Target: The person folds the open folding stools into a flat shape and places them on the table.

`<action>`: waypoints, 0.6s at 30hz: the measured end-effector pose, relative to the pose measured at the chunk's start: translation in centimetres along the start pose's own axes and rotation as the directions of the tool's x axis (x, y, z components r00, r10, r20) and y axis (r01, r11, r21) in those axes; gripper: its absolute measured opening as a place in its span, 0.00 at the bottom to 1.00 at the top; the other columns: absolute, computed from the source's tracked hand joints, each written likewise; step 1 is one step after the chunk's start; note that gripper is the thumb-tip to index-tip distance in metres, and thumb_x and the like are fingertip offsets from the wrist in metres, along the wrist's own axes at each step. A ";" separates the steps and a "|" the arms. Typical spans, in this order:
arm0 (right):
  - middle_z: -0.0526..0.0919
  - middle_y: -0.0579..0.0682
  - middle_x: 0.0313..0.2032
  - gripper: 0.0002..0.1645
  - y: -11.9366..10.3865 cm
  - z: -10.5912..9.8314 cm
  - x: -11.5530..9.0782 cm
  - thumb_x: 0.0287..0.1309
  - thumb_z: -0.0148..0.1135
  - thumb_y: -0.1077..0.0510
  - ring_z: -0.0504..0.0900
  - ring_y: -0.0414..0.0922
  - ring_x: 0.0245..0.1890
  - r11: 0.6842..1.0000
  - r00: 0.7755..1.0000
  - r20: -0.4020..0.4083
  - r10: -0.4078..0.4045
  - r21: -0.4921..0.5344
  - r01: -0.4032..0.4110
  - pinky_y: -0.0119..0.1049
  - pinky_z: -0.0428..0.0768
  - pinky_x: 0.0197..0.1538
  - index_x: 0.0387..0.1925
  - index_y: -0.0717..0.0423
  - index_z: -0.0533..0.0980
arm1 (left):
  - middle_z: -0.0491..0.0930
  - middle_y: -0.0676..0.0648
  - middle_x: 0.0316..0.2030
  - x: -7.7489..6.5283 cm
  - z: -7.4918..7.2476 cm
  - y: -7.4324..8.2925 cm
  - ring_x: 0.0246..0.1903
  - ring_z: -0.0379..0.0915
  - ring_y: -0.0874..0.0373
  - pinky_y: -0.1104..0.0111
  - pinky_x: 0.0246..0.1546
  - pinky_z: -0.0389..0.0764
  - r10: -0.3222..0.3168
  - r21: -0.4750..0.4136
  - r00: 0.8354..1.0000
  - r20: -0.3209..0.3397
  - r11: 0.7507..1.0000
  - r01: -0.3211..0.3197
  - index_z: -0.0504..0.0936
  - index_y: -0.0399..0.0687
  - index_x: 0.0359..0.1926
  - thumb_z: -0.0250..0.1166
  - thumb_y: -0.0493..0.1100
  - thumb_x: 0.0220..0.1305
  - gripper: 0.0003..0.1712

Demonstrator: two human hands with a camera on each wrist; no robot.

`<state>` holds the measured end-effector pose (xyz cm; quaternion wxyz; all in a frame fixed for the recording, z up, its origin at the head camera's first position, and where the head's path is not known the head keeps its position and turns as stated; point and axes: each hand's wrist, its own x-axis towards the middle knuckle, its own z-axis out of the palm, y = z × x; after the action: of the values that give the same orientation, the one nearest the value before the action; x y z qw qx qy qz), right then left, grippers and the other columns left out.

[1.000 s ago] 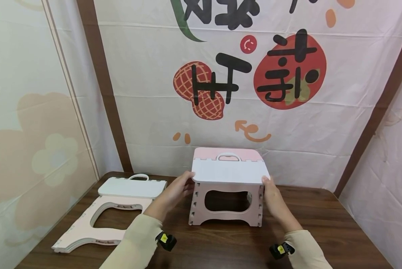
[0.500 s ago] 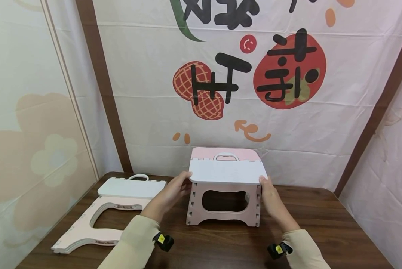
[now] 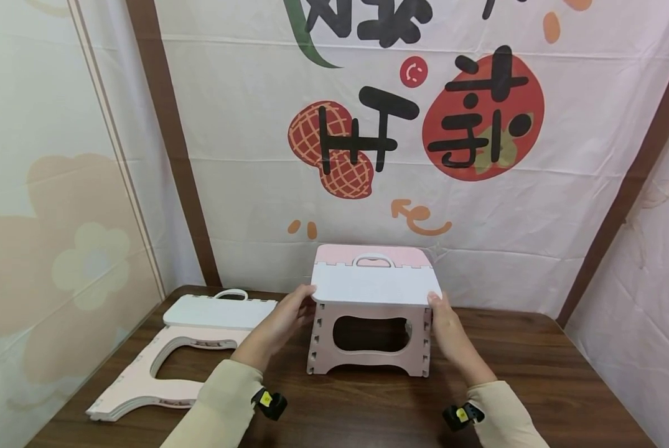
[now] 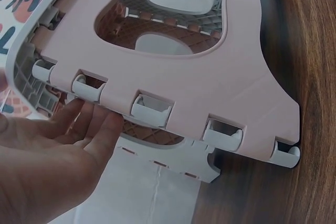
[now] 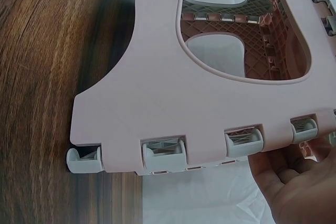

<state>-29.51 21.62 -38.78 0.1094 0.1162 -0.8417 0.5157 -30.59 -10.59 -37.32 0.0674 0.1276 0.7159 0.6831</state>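
Observation:
An unfolded folding step stool (image 3: 376, 286) with a white and pink top and pink legs stands upright on the table. My left hand (image 3: 282, 320) grips the left front corner of the top, thumb at the rim. In the left wrist view, the left fingers (image 4: 102, 129) curl in by the hinged side edge. Opposite, my right hand (image 3: 450, 330) holds the right front corner with its thumb on the top. The right fingers (image 5: 270, 177) tuck behind the side edge in the right wrist view. A white carry handle (image 3: 373, 259) lies flat in the stool's top.
A second stool (image 3: 216, 313), folded flat, lies to the left on the brown wooden table (image 3: 508, 373), partly behind the left forearm. A printed cloth backdrop (image 3: 239, 186) hangs behind the table, and more cloth hangs at both sides.
The unfolded stool has shifted a little to the left, with both hands still holding its corners. The folded stool has stayed where it was.

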 end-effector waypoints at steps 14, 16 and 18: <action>0.55 0.69 0.72 0.38 0.1 0.5 0.1 0.79 0.27 0.39 0.51 0.58 0.73 1.000 1.000 -0.001 -0.006 -0.002 0.006 0.57 0.49 0.72 0.73 0.64 0.49 | 0.61 0.34 0.69 -0.2 -0.4 -0.1 0.71 0.55 0.40 0.50 0.70 0.55 -0.010 -0.007 1.000 -0.004 1.000 0.010 0.60 0.32 0.72 0.43 0.58 0.76 0.38; 0.57 0.69 0.71 0.38 0.1 0.5 0.1 0.78 0.27 0.38 0.53 0.57 0.72 1.000 1.000 -0.004 0.000 -0.006 0.000 0.57 0.51 0.71 0.72 0.63 0.50 | 0.60 0.34 0.70 -0.2 -0.5 -0.1 0.71 0.54 0.40 0.51 0.70 0.55 -0.015 -0.006 1.000 -0.011 1.000 0.015 0.60 0.33 0.72 0.43 0.58 0.76 0.38; 0.56 0.68 0.71 0.38 0.0 0.6 0.1 0.78 0.26 0.38 0.53 0.57 0.72 1.000 1.000 -0.002 0.000 -0.006 0.000 0.58 0.51 0.71 0.72 0.63 0.51 | 0.60 0.34 0.70 -0.2 -0.6 -0.1 0.71 0.54 0.40 0.50 0.70 0.55 -0.017 -0.006 1.000 -0.012 1.000 0.017 0.59 0.33 0.72 0.43 0.59 0.76 0.38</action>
<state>-29.69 21.08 -39.05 0.1105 0.1152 -0.8431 0.5135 -30.56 -11.19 -37.38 0.0695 0.1171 0.7153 0.6854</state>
